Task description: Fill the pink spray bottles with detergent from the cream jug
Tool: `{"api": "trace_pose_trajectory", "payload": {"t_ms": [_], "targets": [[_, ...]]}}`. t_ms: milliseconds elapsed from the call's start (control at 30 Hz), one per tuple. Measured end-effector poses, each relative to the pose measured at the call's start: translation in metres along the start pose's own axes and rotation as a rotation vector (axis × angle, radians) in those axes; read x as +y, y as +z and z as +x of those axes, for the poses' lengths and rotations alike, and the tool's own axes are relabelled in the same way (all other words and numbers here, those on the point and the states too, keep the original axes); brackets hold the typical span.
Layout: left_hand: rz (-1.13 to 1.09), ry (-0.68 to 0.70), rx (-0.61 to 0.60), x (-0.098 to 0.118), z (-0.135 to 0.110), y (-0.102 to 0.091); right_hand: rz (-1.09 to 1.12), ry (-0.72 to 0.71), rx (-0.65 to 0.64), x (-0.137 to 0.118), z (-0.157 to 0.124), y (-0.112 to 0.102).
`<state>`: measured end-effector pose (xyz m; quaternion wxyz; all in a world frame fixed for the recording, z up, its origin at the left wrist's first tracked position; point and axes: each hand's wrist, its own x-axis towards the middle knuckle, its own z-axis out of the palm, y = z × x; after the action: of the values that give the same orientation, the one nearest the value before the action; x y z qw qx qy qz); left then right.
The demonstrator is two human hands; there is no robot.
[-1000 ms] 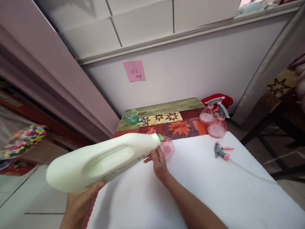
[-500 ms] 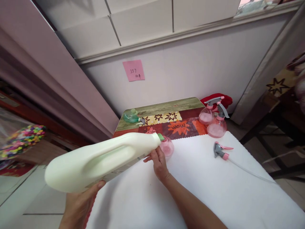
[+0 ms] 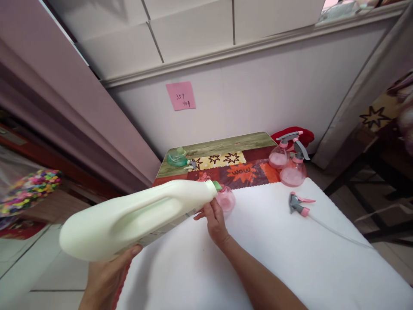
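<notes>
A large pale green-white jug (image 3: 135,215) lies tilted nearly level across my view, its green spout pointing right. My left hand (image 3: 111,271) grips its lower end from beneath, thumb along the side. Closed under the neck, my right hand (image 3: 214,221) supports the jug just behind the spout. The spout meets the mouth of a round pink spray bottle (image 3: 226,200) that has no head on it and stands on the white tabletop. Whether liquid is flowing cannot be seen. To the right lies a grey and pink spray head (image 3: 300,204) with a long clear tube.
Two pink spray bottles with heads (image 3: 293,172) stand at the table's right back edge. A green spray bottle (image 3: 177,159) lies on its side at the back left. A pink note (image 3: 181,95) is stuck to the wall behind.
The jug's rear end has shifted very slightly left. Both hands keep their hold, and everything else stays in place.
</notes>
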<state>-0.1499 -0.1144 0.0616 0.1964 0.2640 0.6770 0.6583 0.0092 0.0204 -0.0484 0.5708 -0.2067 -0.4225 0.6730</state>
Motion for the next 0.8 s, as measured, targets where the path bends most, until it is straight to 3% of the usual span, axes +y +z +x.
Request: {"api": "trace_pose_trajectory", "payload": {"t_ms": [233, 567, 800], "targets": [[0.076, 0.044, 0.045, -0.015, 0.008, -0.014, 0.002, 0.001, 0.005, 0.001, 0.0, 0.001], [0.06, 0.022, 0.03, 0.001, -0.002, 0.0, 0.002, 0.001, 0.002, 0.0, 0.0, 0.001], [0.039, 0.012, 0.047, -0.008, 0.003, -0.008, 0.006, 0.002, -0.005, 0.001, 0.0, -0.001]]}}
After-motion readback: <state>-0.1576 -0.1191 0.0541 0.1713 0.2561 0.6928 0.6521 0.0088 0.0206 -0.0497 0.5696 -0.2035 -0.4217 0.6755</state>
